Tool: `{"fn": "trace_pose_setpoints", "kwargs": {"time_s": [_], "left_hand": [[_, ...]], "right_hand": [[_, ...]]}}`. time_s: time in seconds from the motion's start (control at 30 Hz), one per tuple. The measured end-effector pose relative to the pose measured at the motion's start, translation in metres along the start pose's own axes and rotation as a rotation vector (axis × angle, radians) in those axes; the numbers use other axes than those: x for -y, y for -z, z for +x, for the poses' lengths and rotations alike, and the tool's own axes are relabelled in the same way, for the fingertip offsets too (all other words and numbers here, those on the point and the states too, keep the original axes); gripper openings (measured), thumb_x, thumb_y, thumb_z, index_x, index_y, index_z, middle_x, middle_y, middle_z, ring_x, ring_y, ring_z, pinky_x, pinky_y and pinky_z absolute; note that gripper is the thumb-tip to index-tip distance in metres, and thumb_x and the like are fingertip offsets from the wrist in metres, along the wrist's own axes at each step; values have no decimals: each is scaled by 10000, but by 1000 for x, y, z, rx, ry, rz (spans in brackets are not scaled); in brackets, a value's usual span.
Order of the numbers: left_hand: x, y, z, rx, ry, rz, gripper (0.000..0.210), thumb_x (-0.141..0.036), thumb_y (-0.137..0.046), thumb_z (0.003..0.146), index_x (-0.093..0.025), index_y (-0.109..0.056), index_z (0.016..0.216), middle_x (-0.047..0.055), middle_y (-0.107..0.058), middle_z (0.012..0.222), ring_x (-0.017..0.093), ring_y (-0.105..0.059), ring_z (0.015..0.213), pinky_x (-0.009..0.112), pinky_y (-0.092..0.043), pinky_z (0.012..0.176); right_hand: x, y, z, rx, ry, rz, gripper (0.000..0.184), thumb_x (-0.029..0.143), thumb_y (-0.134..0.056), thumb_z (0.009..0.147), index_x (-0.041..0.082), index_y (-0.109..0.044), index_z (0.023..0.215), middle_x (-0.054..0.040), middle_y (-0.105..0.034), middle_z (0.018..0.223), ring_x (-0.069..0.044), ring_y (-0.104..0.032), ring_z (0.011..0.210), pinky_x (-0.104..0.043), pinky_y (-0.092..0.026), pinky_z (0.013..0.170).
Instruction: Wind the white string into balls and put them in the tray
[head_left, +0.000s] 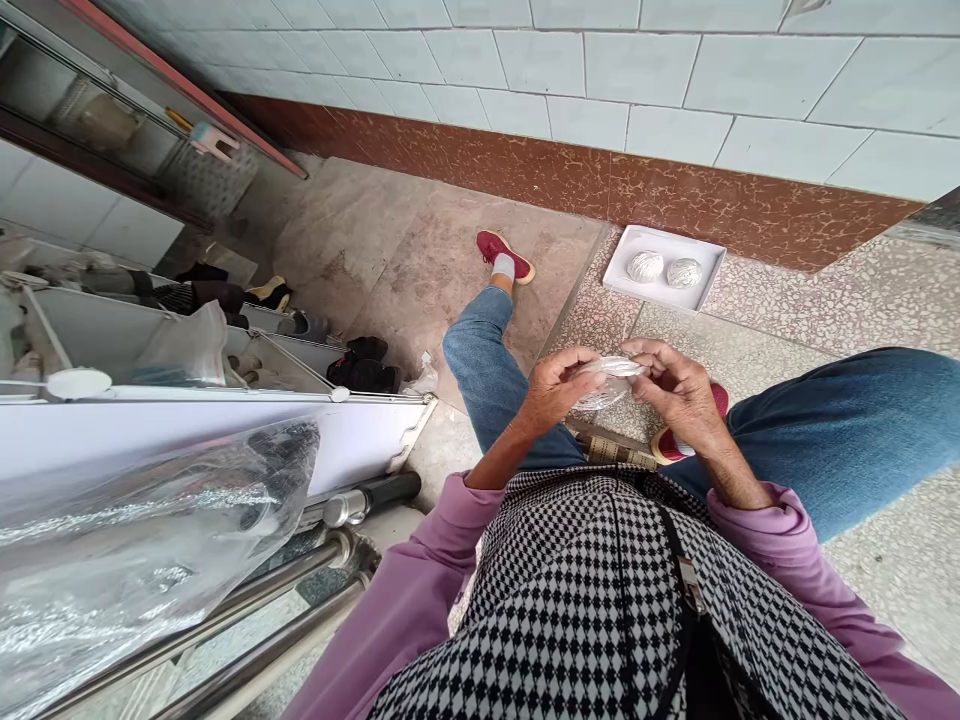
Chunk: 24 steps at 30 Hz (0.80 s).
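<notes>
Above my lap, a see-through round bundle of white strands [604, 386] is held between both hands; its exact kind is unclear. My left hand [559, 385] grips its left side with thumb and fingers. On the right edge, my right hand [673, 382] pinches the strands with thumb and fingertips. Beyond my hands, a shallow white tray [699, 300] lies on the floor by the wall. It bears two white, wound-looking balls, a left ball [646, 266] and a right ball [684, 272].
A white rack with shoes [364, 368] stands to the left. Clear plastic sheeting [187, 520] covers part of its side, near metal rails [277, 575]. Ahead runs a tiled wall [540, 70] with a brown base. A small stool [215, 142] is far left.
</notes>
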<state>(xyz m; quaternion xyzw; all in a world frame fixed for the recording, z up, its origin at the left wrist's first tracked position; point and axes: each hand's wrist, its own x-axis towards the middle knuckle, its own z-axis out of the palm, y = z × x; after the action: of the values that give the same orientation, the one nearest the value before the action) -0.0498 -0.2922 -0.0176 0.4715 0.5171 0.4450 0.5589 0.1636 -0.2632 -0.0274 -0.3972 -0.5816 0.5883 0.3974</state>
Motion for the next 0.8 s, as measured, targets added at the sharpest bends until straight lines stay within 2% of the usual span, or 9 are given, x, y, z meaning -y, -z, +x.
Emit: {"fn": "trace_pose_setpoints", "kwargs": {"time_s": [0.1, 0.2, 0.27, 0.47, 0.63, 0.8], "left_hand": [[4, -5, 3, -86, -7, -91, 432, -550, -899, 821, -197, -764, 1030, 12, -741, 881, 139, -643, 753, 294, -530, 749], [11, -6, 9, -203, -30, -219, 499, -542, -937, 799, -217, -751, 1130, -5, -740, 917, 106, -598, 683, 281, -524, 690], [17, -5, 14, -234, -16, -276, 525, -521, -954, 780, -221, -744, 1156, -5, -742, 930, 107, -601, 697, 283, -532, 699], [39, -1, 21, -157, 94, -205, 528, -469, -965, 734, -197, -787, 1151, 72, -821, 1125, 220, -738, 1038, 346, -575, 945], [52, -4, 16, -109, 193, -251, 482, -497, -1018, 680, -172, -807, 966, 28, -794, 949, 181, -698, 915, 331, -554, 915], [59, -24, 6, -55, 313, -428, 602, -598, -1056, 600, -161, -784, 912, 19, -751, 890, 140, -638, 812, 282, -505, 742]], "right_hand": [[1, 1, 2, -14, -63, 118, 370, 390, -838, 940, 285, -752, 1284, 13, -778, 903, -139, -560, 603, -288, -507, 589], [-1, 3, 3, -32, -120, 224, 382, 421, -839, 936, 293, -738, 1280, 11, -786, 925, -116, -507, 537, -283, -478, 538], [-4, 4, 3, -27, -147, 266, 396, 444, -836, 935, 297, -726, 1286, 10, -779, 931, -105, -474, 512, -276, -445, 505], [-8, 6, 2, -72, -200, 361, 410, 503, -858, 911, 306, -728, 1247, 7, -753, 923, -105, -409, 509, -274, -407, 464], [-15, 9, 2, -142, -205, 424, 365, 490, -902, 883, 297, -761, 1158, -2, -765, 935, -109, -412, 539, -274, -402, 484], [-29, 14, 12, -190, -117, 374, 316, 496, -851, 940, 329, -771, 1195, -11, -799, 1041, -119, -402, 565, -285, -394, 500]]}}
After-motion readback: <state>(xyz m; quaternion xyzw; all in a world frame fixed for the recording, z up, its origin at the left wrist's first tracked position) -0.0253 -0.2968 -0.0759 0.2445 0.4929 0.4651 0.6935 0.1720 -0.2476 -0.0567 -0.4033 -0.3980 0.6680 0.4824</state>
